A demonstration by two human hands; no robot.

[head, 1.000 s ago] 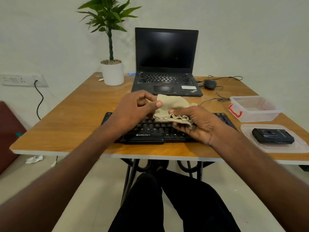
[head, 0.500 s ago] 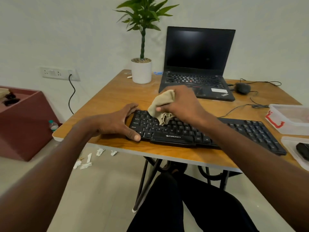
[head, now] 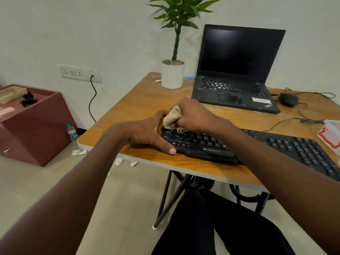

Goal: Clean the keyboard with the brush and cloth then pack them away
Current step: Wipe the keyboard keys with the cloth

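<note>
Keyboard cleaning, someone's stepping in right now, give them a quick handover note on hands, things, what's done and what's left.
Right hand grips the bunched cloth and presses it on the keyboard at its far-left keys.
Left hand braces the keyboard's left end, thumb along the front edge.
Brush: not in view. Clear container sits at the table's right edge.
Done: cloth wiping is underway at the left end.
Left: wipe the other keys, then pack cloth and brush away; whether brushing was done cannot be told.
</note>
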